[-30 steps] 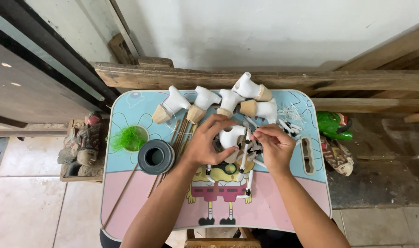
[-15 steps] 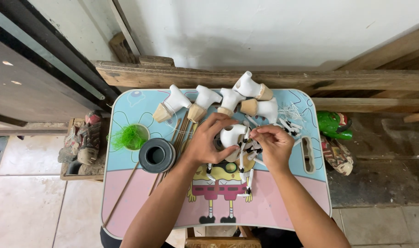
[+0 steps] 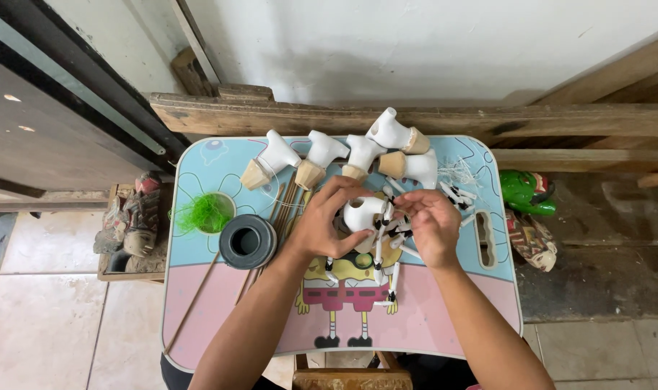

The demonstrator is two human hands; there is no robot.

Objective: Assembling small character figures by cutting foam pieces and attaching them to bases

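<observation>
My left hand (image 3: 327, 221) grips a white bird-shaped figure (image 3: 360, 214) over the middle of a small cartoon-printed table (image 3: 206, 303). My right hand (image 3: 431, 224) pinches thin white-and-black jointed stick pieces (image 3: 384, 249) that dangle beside and below the figure. Both hands meet at the figure. Behind them, along the table's far edge, lies a row of several similar white figures with tan wooden bases (image 3: 321, 160). A heap of small white sticks (image 3: 459, 180) lies just beyond my right hand.
A dark grey roll of tape (image 3: 247, 242) and a tuft of green fibre (image 3: 201, 212) lie left of my hands. Thin wooden sticks (image 3: 282, 206) lie between them. A green toy figure (image 3: 527, 192) and a wooden mask (image 3: 531, 240) rest on the ground at right; carved figures (image 3: 130, 220) sit at left.
My hands stay at the same spot; the fingers have shifted slightly around the white figure and the hanging stick pieces.
</observation>
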